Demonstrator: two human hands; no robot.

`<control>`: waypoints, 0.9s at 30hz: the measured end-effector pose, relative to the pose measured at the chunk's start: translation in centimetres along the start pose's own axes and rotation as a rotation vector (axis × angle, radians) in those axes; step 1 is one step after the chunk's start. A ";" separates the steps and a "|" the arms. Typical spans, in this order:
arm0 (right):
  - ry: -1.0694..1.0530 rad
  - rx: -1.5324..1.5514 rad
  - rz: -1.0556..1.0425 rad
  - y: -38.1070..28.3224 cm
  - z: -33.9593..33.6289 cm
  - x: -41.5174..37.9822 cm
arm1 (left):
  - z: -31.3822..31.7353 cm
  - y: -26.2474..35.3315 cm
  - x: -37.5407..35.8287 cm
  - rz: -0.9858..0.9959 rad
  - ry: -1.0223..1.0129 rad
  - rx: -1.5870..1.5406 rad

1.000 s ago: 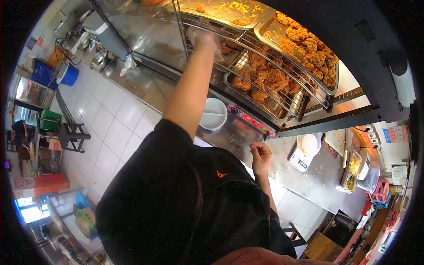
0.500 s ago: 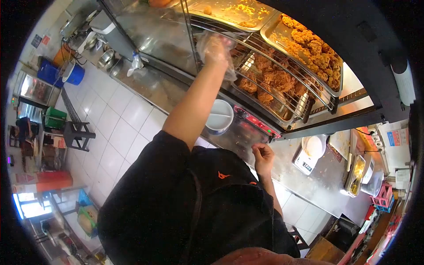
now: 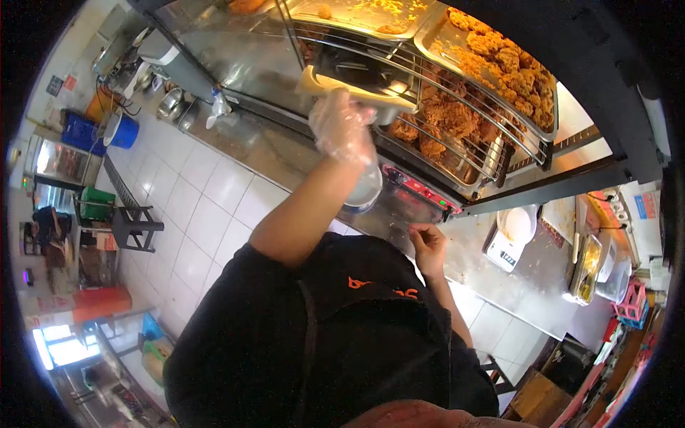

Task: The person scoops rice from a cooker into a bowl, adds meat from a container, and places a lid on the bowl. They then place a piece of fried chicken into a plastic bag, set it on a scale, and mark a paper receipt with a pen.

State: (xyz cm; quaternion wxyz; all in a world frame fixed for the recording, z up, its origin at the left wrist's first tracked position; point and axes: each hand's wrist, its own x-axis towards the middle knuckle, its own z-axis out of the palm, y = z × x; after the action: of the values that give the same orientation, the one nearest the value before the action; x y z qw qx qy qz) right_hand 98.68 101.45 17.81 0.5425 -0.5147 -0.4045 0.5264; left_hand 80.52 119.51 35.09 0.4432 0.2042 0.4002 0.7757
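In a clear plastic glove, my left hand (image 3: pixel 342 128) grips the near edge of a metal tray (image 3: pixel 389 107) at the front of the heated display cabinet. The tray's rim shines yellow and its inside looks dark; its contents are hard to make out. Beside it, fried chicken pieces (image 3: pixel 449 114) lie under a wire rack (image 3: pixel 485 107). A white divided tub (image 3: pixel 366 191) on the counter is partly hidden by my left forearm. Bare, my right hand (image 3: pixel 429 251) hovers near the counter edge with its fingers curled in, nothing visible in them.
More fried chicken fills an upper tray (image 3: pixel 499 57). The red control panel (image 3: pixel 417 191) runs along the cabinet's base. On the right of the counter stand a white scale (image 3: pixel 505 253) with a bowl (image 3: pixel 516 225) and a food container (image 3: pixel 586 267). A black stool (image 3: pixel 135 225) stands on the floor at left.
My left hand has drawn back from inside the cabinet toward me, and the metal tray now shows in its grip. My right hand stays curled in nearly the same place.
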 end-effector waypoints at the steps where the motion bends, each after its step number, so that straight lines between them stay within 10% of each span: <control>1: 0.006 -0.011 0.017 -0.2 -0.1 -0.1 | -1.5 0.0 -0.5 -0.008 -0.057 0.029; 15: 0.320 -0.394 -0.136 -7.0 -2.9 -3.3 | -17.0 3.1 -5.8 -0.460 -0.466 0.239; 18: 0.238 -0.619 -0.292 -11.2 -0.1 -3.4 | -16.6 -0.8 -7.6 -0.322 -0.564 0.854; 19: 0.195 -0.738 -0.339 -11.3 0.4 -3.2 | -14.8 -2.2 -9.3 -0.709 -0.238 0.482; 22: 0.214 -1.114 -0.197 -8.5 1.4 -2.6 | -18.6 -8.3 -10.0 -0.640 -0.635 0.721; 27: 0.365 -1.131 0.176 -3.9 -1.5 -3.5 | -18.1 -14.2 -12.7 -0.826 -0.689 0.860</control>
State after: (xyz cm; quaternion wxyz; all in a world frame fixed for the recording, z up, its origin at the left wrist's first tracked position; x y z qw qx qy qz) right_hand 100.37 98.13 21.76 0.1993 -0.8372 -0.4782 0.1756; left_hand 82.44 104.77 13.38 0.6839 0.4277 0.5539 0.2062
